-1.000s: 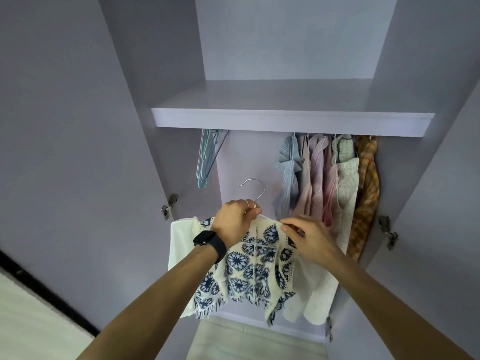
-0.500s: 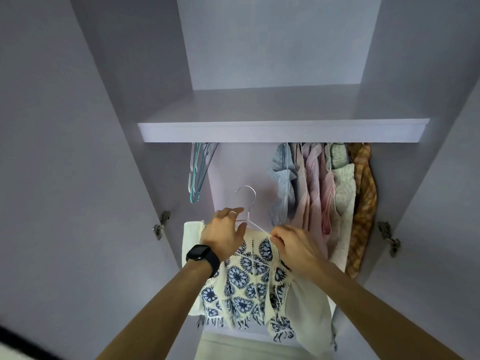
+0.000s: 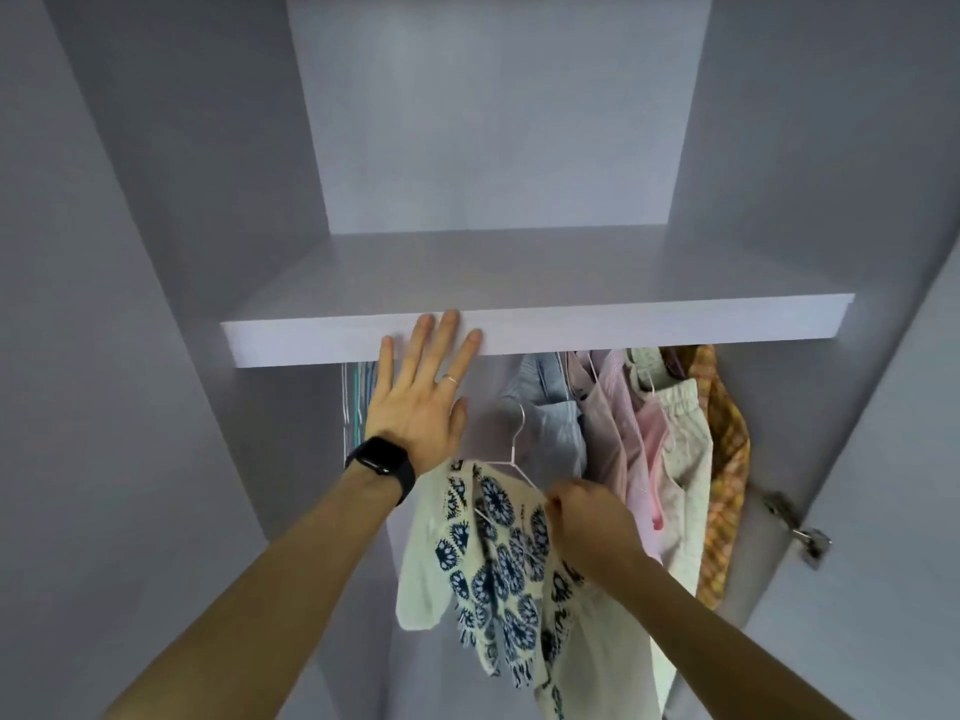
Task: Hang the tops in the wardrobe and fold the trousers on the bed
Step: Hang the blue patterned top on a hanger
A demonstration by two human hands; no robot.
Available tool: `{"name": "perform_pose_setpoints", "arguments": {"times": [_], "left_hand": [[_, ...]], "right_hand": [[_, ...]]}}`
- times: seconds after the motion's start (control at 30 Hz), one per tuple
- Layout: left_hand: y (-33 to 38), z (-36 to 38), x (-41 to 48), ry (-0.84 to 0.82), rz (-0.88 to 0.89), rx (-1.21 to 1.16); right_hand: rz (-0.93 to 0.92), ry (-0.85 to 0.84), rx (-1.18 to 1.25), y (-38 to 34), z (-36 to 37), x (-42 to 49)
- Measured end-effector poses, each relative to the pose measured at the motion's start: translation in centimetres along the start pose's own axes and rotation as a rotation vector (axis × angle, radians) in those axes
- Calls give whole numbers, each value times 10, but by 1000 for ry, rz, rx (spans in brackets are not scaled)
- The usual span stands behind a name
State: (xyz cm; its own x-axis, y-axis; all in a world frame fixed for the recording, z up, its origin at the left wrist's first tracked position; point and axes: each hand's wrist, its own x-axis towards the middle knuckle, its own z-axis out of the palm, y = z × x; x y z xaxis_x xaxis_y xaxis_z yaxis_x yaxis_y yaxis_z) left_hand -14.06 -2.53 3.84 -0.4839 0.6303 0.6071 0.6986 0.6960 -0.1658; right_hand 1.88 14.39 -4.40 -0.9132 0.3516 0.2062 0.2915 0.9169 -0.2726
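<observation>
One top in hand: the flower top (image 3: 498, 543), cream with blue flowers, hangs on a thin hanger (image 3: 514, 444) in front of the open wardrobe (image 3: 493, 122). It is below the shelf and not on the rail yet.
Hanger hook: it points up, free in the air, just left of the hung clothes (image 3: 649, 459).
Right hand (image 3: 587, 517): it pinches the right arm of the hanger and the cloth there. It carries the whole top.
Left hand (image 3: 415, 402): it is spread wide and holds nothing. Its fingertips lie over the front edge of the shelf (image 3: 675, 324). I cannot tell if they touch it.
Watch (image 3: 382, 462): dark, on the left wrist.
Rail: hidden under the shelf. Its place can only be guessed from where the other clothes hang.
Gap: there is room between the empty hangers (image 3: 356, 407) on the left and the hung clothes on the right.
Step now: I think this is the hang-up step for this top.
Next move: the hook likely has to go up under the shelf and over the rail, in that gap. The top is held at one side only, so it could tip or slide off. A hand near the hook would help.
Trousers and bed: not in view.
</observation>
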Motion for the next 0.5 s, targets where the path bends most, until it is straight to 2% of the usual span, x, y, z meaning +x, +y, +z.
{"name": "perform_pose_setpoints", "arguments": {"times": [0.23, 0.43, 0.5], "left_hand": [[-18, 65, 27, 240, 10, 51], [-22, 90, 32, 486, 45, 121], [-23, 90, 34, 503, 50, 112]], "right_hand": [[145, -48, 46, 1, 23, 65], [166, 123, 66, 11, 68, 102], [179, 173, 56, 15, 73, 119]]}}
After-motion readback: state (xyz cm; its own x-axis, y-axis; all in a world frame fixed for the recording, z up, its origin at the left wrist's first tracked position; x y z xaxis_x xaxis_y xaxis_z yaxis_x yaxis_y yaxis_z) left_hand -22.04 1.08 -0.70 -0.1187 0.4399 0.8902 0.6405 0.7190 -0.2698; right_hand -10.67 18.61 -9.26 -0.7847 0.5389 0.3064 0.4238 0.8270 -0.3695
